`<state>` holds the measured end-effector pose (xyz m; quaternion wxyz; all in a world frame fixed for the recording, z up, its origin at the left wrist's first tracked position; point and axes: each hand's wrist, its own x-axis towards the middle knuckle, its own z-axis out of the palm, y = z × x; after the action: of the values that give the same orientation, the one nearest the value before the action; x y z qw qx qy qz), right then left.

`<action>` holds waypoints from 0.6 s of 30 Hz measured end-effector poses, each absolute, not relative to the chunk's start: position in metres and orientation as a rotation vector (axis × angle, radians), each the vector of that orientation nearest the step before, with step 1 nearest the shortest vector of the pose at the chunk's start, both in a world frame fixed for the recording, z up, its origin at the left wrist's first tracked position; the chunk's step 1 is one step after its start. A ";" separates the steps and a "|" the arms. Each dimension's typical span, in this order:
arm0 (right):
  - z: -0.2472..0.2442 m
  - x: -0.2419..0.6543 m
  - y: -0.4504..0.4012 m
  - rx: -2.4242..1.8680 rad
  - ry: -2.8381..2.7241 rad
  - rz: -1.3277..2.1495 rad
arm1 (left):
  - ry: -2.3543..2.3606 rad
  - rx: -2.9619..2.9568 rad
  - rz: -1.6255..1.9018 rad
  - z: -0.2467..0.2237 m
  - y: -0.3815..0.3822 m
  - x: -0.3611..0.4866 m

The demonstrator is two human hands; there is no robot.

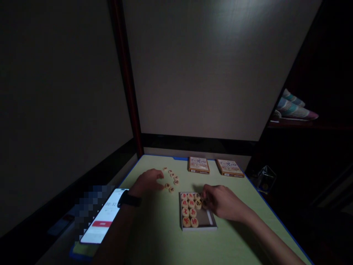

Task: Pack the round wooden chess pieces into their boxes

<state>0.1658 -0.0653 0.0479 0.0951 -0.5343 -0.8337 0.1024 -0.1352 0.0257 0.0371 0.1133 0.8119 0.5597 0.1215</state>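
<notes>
A shallow open box (200, 228) on the table holds round wooden Chinese chess pieces (193, 212) in rows, most with red characters and a few with dark ones. My right hand (222, 200) is at the box's far right corner, its fingers pinched on a Chinese chess piece (204, 204) partly hidden beneath them. Over the table's left side, my left hand (149, 181) has thumb and fingers apart, with nothing seen between them. Several loose pieces with dark characters (171, 189) lie just right of its fingertips.
Two closed, printed boxes (199, 165) (230, 167) lie along the table's far edge. A lit phone (100, 217) showing a timer rests at the left edge, beside my left forearm. Walls rise behind and left; a dark shelf with striped cloth items (293, 106) stands right.
</notes>
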 end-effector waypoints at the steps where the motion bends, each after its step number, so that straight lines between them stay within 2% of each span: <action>1: 0.047 0.166 -0.064 -1.601 -2.461 0.285 | 1.647 2.376 0.291 0.035 0.026 -0.137; 7: 0.045 0.167 -0.060 -1.657 -2.394 0.235 | 1.545 2.317 0.166 0.018 0.033 -0.134; 12: 0.044 0.168 -0.058 -1.661 -2.326 0.212 | 1.495 2.245 0.300 0.009 0.043 -0.143; 18: 0.033 0.170 -0.050 -1.655 -2.161 0.208 | 1.635 2.365 0.557 0.027 0.064 -0.129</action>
<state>0.1698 -0.0505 0.0335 0.2044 -0.5933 -0.7750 0.0747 -0.1290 0.0636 0.0267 0.1062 0.8030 0.5551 0.1890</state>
